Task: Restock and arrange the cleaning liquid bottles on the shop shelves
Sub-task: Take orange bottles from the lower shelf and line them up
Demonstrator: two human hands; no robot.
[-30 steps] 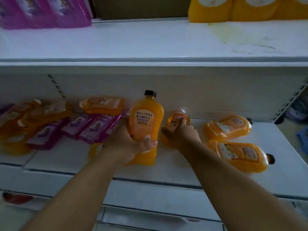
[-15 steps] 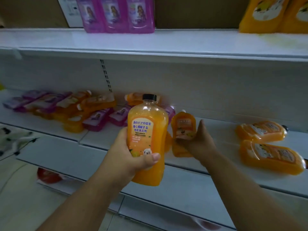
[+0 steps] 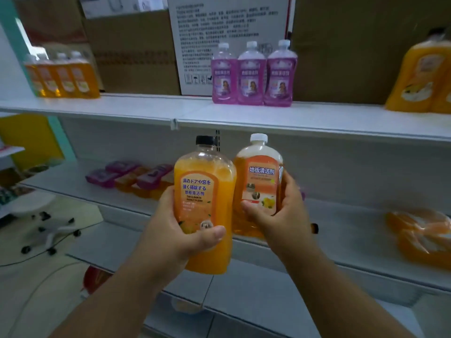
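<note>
Gripping one upright orange bottle (image 3: pixel 205 206) in each hand's grip.

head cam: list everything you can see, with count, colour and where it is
black-capped bottle: 1, orange, upright in left hand
white-capped bottle: 1, orange, upright in right hand
purple bottles: 3, standing on upper shelf
amber bottles: about 4, upper shelf, far left
orange bottles: at least 1, upper shelf, far right
lying bottles: several, purple and orange, lower shelf, left
blurred orange bottles: count unclear, lower shelf, right
cardboard boxes: several, brown, behind upper shelf
left hand: grips black-capped bottle
right hand: grips white-capped bottle
</note>
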